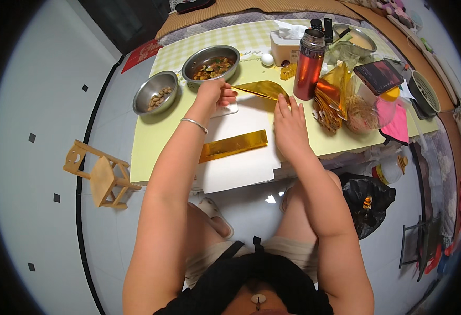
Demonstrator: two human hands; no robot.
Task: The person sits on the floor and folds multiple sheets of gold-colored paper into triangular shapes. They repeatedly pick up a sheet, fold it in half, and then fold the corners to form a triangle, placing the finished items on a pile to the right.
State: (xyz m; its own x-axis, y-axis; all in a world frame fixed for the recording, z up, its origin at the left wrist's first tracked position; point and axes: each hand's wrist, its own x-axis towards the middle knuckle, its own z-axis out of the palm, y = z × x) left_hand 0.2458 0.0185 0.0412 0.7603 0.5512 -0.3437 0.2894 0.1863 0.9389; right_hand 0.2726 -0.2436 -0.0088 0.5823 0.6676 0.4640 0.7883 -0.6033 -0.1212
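Note:
A folded piece of gold foil paper (pixel 262 89) is stretched between my hands, just above the table. My left hand (pixel 217 94), its fingers curled, pinches the tapered left end. At the other end, my right hand (pixel 291 123) grips the foil with thumb and fingertips, its back facing up. Below them, a flat gold foil strip (pixel 235 146) lies on a white sheet (pixel 235 181) at the table's near edge. A small white flat object (pixel 228 110) shows partly beneath my left hand. Right of my right hand stands a bundle of folded gold foil pieces (pixel 329 102).
Metal bowls hold food (pixel 209 48) and nuts (pixel 154 109). A red thermos (pixel 309 65), tissue box (pixel 285 50), white egg-like ball (pixel 267 59) and phone (pixel 378 76) on a clear jar (pixel 364 113) stand beyond. A wooden chair (pixel 103 181) and black bag (pixel 367 202) flank me.

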